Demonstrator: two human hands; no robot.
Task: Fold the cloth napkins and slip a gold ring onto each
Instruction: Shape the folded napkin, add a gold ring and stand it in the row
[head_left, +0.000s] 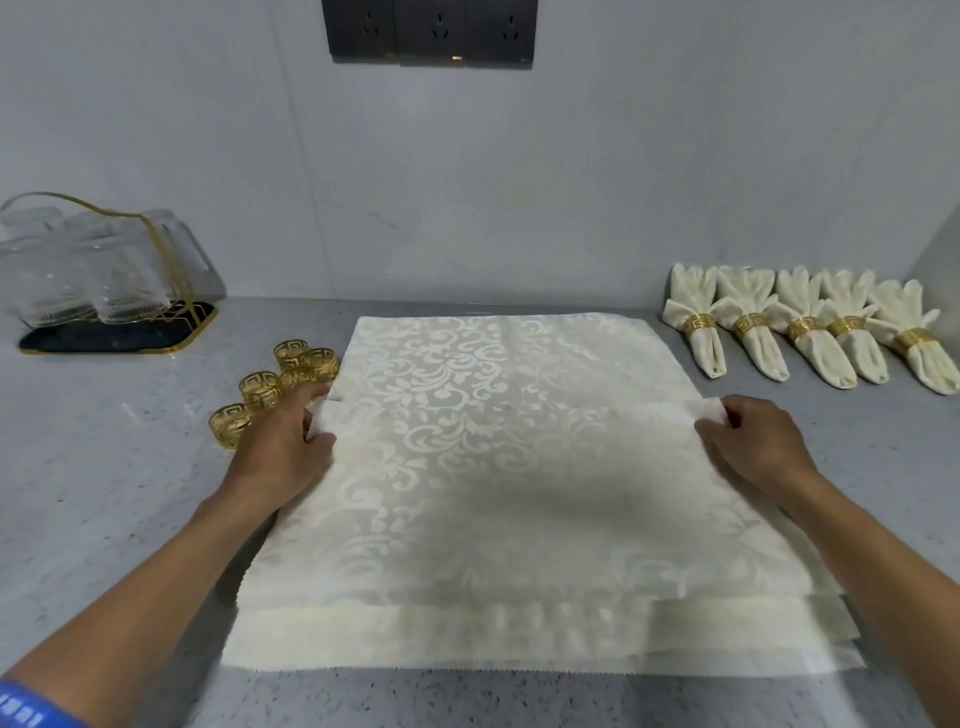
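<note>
napkin (498, 467) centre — rings (280, 384) left | ringed napkins (805, 327) right — counter (104, 493)

A cream damask cloth napkin (498, 467) with a pale scroll pattern lies spread on the grey speckled counter (104, 493), its near part folded up over itself; more flat napkins seem stacked beneath. Five openwork gold metal rings (275, 387) stand clustered just left of it. Five folded, ringed cream napkins (810, 327) lie in a row at far right.

Grey counter (104, 493) — napkins (509, 467), gold rings (291, 382), ringed napkins (805, 327), glass rack (119, 327).
</note>
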